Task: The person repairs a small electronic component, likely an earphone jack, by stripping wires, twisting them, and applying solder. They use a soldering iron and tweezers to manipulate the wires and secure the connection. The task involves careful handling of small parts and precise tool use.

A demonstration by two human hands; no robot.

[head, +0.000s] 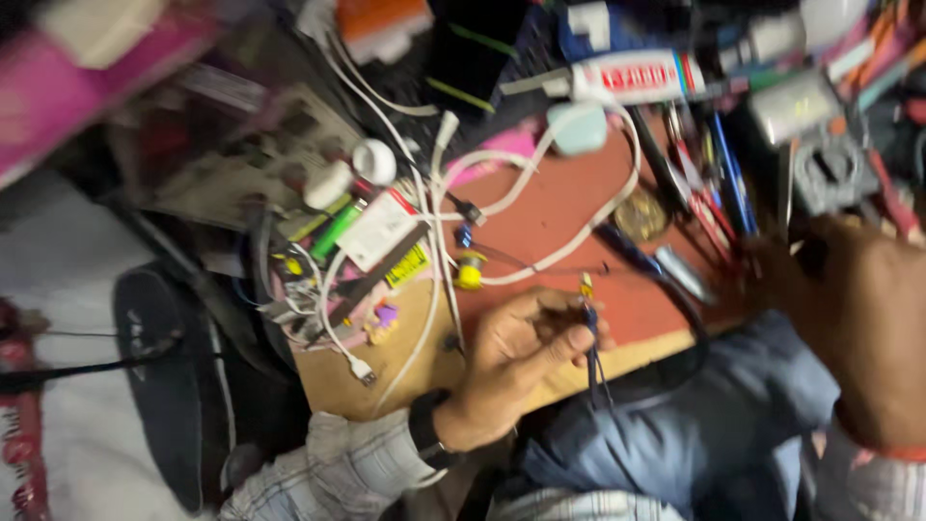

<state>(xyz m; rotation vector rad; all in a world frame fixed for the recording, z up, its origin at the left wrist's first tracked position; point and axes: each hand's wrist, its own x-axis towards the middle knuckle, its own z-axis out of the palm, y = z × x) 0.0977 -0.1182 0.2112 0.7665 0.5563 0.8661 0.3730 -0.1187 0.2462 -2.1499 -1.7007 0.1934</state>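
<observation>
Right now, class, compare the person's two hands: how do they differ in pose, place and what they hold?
The left hand is curled, pinching thin dark wires with a yellow tip, while the right hand holds nothing I can make out. The left hand sits at the near edge of the board; the right hand is at the board's right end, close to the camera and blurred. The left wrist wears a dark band; the right shows a red one. Both come from checked sleeves.

My left hand (521,362) sits low at centre, wrist bent, palm turned up, fingers (564,307) curled and pinching tight. My right hand (868,328), well off to that pinch's right, is blurred, back up; its grip I can't judge.
</observation>
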